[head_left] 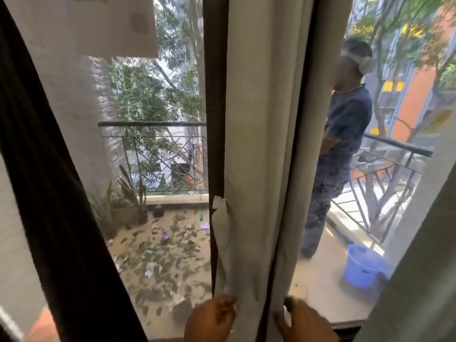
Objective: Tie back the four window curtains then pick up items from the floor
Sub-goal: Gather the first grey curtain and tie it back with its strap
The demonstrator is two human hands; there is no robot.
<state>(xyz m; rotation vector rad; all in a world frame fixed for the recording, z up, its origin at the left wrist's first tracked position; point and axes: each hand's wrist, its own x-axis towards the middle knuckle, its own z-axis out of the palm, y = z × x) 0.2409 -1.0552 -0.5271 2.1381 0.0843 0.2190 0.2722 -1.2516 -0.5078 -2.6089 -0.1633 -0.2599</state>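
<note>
Beige curtain hangs bunched at six o'clock between your left hand and right hand, fingers curled round its edges (presumably gathering it for tying).

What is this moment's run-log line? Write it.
step: curtain tie-back | left hand: grips beige curtain, left edge | right hand: grips same curtain, right edge | tie: none visible
</note>
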